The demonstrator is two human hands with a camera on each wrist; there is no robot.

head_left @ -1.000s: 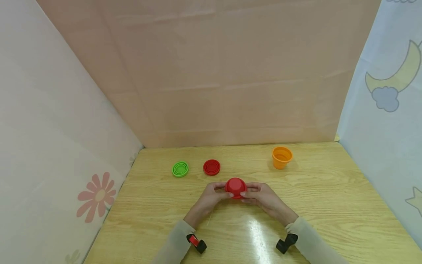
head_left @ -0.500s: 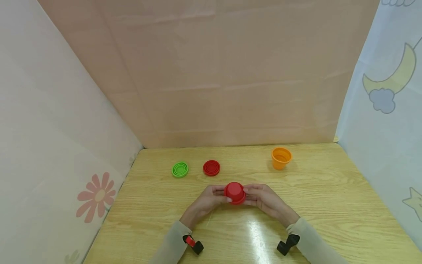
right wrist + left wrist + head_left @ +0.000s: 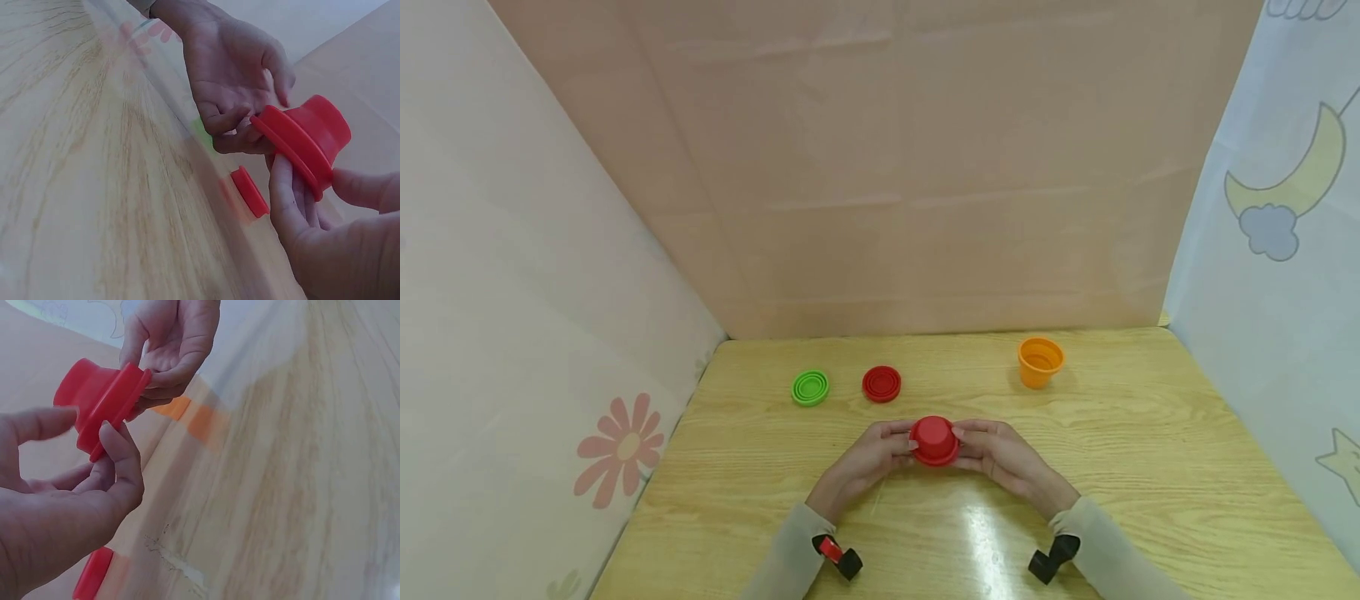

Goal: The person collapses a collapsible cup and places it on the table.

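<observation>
Both hands hold a red collapsible cup (image 3: 934, 438) in front of the person, its base turned up and its wall partly drawn out in steps. My left hand (image 3: 872, 454) has curled fingers under the rim, with the thumb beside the cup's wall; the left wrist view shows these fingers (image 3: 119, 453) right at the rim. From the other side my right hand (image 3: 1007, 457) grips the cup between thumb and fingers. In the right wrist view, the right thumb (image 3: 362, 187) presses near the wall and the fingers lie under the rim.
Farther back on the wooden table (image 3: 737, 467) lie a flattened green collapsible cup (image 3: 810, 388) and a flattened red one (image 3: 882, 383). An orange collapsible cup (image 3: 1041, 363) stands drawn out at the back right. Printed sheets wall the table on the left, right and back.
The red cup has come slightly nearer the person. The right thumb has shifted up along the cup's side, and the left thumb has also moved up from the rim.
</observation>
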